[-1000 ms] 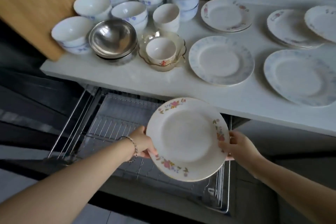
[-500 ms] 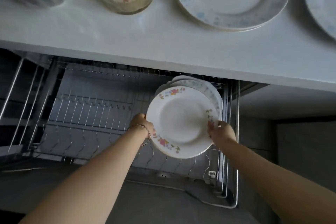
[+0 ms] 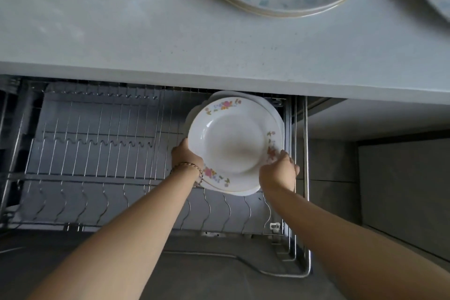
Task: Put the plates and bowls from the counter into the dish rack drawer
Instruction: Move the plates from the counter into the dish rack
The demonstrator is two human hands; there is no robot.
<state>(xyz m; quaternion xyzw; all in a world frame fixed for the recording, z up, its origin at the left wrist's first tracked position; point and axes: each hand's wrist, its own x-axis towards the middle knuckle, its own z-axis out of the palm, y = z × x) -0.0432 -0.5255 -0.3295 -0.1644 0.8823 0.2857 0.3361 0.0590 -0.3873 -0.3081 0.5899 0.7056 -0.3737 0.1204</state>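
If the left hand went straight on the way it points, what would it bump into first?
Probably the rack wires just beyond the left hand, beside the plate it grips; depth is unclear.

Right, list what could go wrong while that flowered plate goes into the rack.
1. The flowered plate sits close against the white plates standing behind it; pushed in fast, the rims could knock and chip.
2. The left hand and right hand hold only its edges, so it might slip.
3. Its lower rim may miss a slot between the rack wires and slide.
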